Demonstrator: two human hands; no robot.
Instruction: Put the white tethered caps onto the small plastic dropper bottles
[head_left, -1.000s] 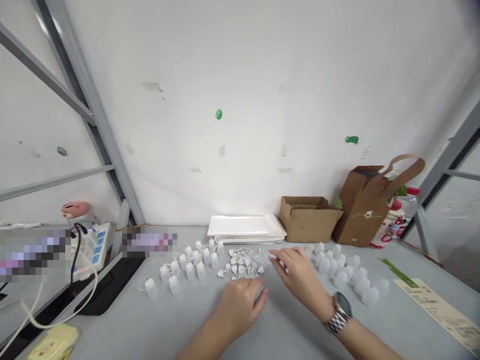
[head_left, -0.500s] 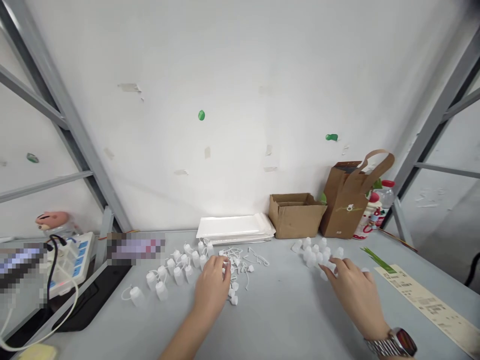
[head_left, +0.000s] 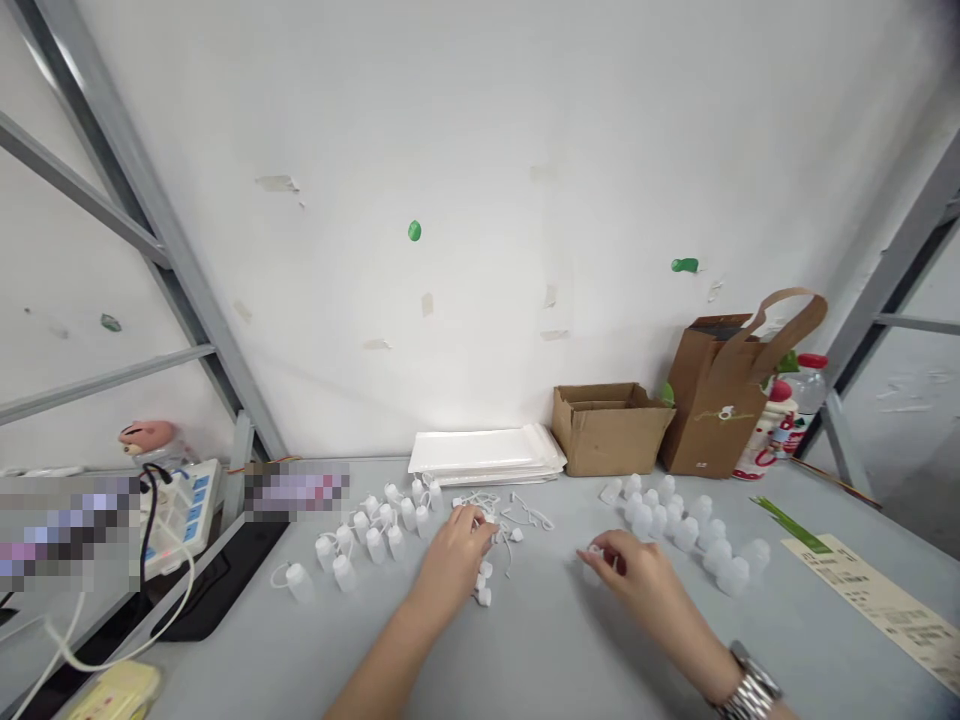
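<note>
My left hand [head_left: 459, 550] is over a loose pile of small white caps with straps [head_left: 486, 500], its fingers curled together at a white cap that partly shows at the tips. To the right, my right hand [head_left: 634, 572] pinches a small translucent plastic bottle [head_left: 591, 573] just above the table; the fingers hide part of it. Beyond that hand stands a cluster of uncapped translucent bottles [head_left: 685, 533]. On the left, several capped bottles [head_left: 375, 545] stand in loose rows, their straps looping out.
A stack of white envelopes [head_left: 484, 453], a cardboard box [head_left: 616, 440] and a brown paper bag [head_left: 709, 410] line the wall. A printed paper strip [head_left: 874, 600] lies at right. A power strip [head_left: 184, 515] and a black flat object [head_left: 225, 575] are at left.
My right hand has moved left, away from the bottle cluster, with a bottle in its fingers. My left hand stays at the caps. The view has shifted slightly.
</note>
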